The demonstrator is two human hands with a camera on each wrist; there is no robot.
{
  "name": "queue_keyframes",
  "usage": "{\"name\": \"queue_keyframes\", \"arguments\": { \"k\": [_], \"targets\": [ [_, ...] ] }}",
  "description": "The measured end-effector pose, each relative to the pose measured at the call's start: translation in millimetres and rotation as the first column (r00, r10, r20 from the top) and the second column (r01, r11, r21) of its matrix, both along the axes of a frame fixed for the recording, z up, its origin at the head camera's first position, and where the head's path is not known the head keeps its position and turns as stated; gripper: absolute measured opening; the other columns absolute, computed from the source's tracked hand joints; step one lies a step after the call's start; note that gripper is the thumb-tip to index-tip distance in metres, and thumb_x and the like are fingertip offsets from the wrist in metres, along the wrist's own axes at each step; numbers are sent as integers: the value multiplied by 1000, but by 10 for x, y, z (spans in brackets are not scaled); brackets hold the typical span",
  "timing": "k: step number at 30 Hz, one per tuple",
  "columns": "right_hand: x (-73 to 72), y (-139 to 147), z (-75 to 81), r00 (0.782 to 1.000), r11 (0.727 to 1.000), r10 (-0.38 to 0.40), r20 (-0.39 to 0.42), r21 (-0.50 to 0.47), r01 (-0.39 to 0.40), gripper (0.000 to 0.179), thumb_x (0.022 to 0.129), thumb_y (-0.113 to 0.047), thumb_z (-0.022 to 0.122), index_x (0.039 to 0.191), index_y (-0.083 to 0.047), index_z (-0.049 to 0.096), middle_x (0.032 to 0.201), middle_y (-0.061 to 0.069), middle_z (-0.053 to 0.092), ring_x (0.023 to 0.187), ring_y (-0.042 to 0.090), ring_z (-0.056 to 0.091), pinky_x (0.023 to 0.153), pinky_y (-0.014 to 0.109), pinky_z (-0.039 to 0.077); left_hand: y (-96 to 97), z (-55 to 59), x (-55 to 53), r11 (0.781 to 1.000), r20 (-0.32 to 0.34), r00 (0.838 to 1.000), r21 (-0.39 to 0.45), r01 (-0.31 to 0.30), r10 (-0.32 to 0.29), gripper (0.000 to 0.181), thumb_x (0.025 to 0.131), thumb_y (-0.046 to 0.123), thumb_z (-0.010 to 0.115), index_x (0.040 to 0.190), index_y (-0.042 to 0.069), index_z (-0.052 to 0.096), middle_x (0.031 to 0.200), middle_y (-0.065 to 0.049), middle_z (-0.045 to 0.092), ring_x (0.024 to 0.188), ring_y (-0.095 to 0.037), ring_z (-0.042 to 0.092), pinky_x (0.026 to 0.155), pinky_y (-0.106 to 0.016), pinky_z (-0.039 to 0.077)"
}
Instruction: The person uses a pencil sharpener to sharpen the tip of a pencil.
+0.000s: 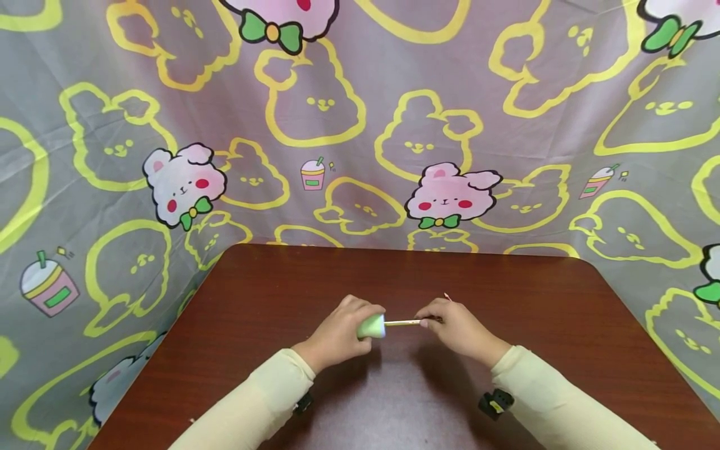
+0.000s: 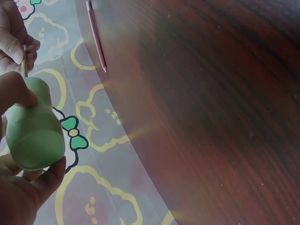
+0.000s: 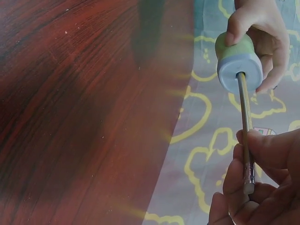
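Observation:
My left hand (image 1: 344,328) grips a light green pencil sharpener (image 1: 371,326), its fingers and thumb wrapped round the body. In the right wrist view, the sharpener's pale face (image 3: 229,77) has a hole with a pencil (image 3: 244,108) standing in it. Between thumb and fingers, my right hand (image 1: 458,328) pinches the pencil near its metal-banded, eraser-like end. The pencil's other end is hidden inside the sharpener. From the left wrist view, the rounded green base (image 2: 37,145) faces the camera. Both hands are held above the table.
A second, reddish pencil (image 2: 97,40) lies on the dark brown table (image 1: 315,275) beyond the right hand, mostly hidden in the head view. Patterned cloth (image 1: 360,112) hangs behind and beside the table. Black devices (image 1: 495,403) sit under the wrists.

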State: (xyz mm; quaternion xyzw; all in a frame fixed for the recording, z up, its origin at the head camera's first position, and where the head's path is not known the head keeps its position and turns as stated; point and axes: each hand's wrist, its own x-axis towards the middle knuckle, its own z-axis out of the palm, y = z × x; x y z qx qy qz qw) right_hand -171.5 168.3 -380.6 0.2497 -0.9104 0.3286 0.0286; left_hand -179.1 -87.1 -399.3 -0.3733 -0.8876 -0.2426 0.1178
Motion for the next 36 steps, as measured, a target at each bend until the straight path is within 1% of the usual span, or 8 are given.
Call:
{"name": "queue_keyframes", "arguments": {
  "k": [5, 8, 14, 20, 23, 27, 31, 36],
  "targets": [
    [-3, -10, 15, 1000, 1000, -20, 23, -10, 20, 10, 87, -3, 67, 95, -3, 73, 89, 4, 67, 75, 9, 56, 66, 26, 49, 11, -1, 7, 1000, 0, 1000, -16, -12, 12, 54, 67, 5, 70, 120, 13, 62, 108, -1, 62, 104, -18, 50, 86, -31, 48],
    [-9, -13, 17, 999, 999, -26, 33, -19, 27, 10, 87, -3, 67, 95, -4, 73, 90, 3, 67, 75, 9, 56, 66, 26, 49, 11, 4, 12, 1000, -8, 1000, -20, -22, 22, 55, 66, 6, 70, 120, 13, 61, 109, -1, 61, 105, -19, 49, 86, -31, 48],
    [-13, -13, 28, 999, 998, -35, 42, -50, 37, 10, 88, -5, 67, 96, -7, 72, 90, -2, 66, 79, 11, 55, 67, 27, 49, -10, 7, 10, 999, -26, 999, -5, -44, 43, 54, 66, 8, 71, 119, 13, 62, 108, 0, 62, 103, -18, 50, 83, -31, 49],
    [-4, -4, 11, 997, 996, -59, 44, -66, 62, 8, 87, -8, 69, 94, -12, 71, 90, -4, 63, 80, 10, 57, 68, 26, 50, -31, 11, 16, 999, -29, 999, 19, -43, 44, 54, 66, 9, 72, 118, 12, 63, 106, 0, 63, 101, -19, 51, 83, -32, 48],
    [-2, -5, 3, 999, 996, -53, 14, -76, 54, 9, 86, -7, 70, 93, -11, 72, 90, -4, 62, 80, 10, 58, 69, 26, 51, -41, 17, 20, 998, -23, 999, 33, -44, 45, 53, 66, 9, 72, 118, 11, 63, 106, -1, 63, 101, -19, 51, 82, -32, 48],
    [6, 4, -8, 996, 997, -53, -69, -57, 49, 12, 83, -6, 73, 94, -11, 73, 90, -6, 62, 84, 11, 59, 72, 29, 52, -54, 35, 34, 997, -7, 999, 55, -50, 50, 54, 66, 7, 73, 119, 10, 63, 107, -1, 64, 101, -19, 51, 82, -32, 48],
    [16, 20, -19, 983, 998, -59, -171, -31, 55, 16, 80, -5, 75, 95, -12, 73, 91, -8, 62, 85, 12, 59, 74, 32, 51, -64, 52, 37, 996, -4, 999, 68, -53, 54, 54, 66, 7, 73, 119, 10, 63, 107, -2, 64, 101, -20, 51, 83, -33, 48],
    [32, 45, -30, 967, 999, -44, -253, -24, 40, 18, 79, -3, 76, 94, -11, 73, 90, -8, 63, 84, 12, 59, 73, 31, 51, -71, 46, 32, 996, 8, 999, 67, -52, 51, 53, 67, 6, 73, 119, 9, 63, 107, -2, 63, 100, -20, 51, 82, -33, 47]
  ]
}}
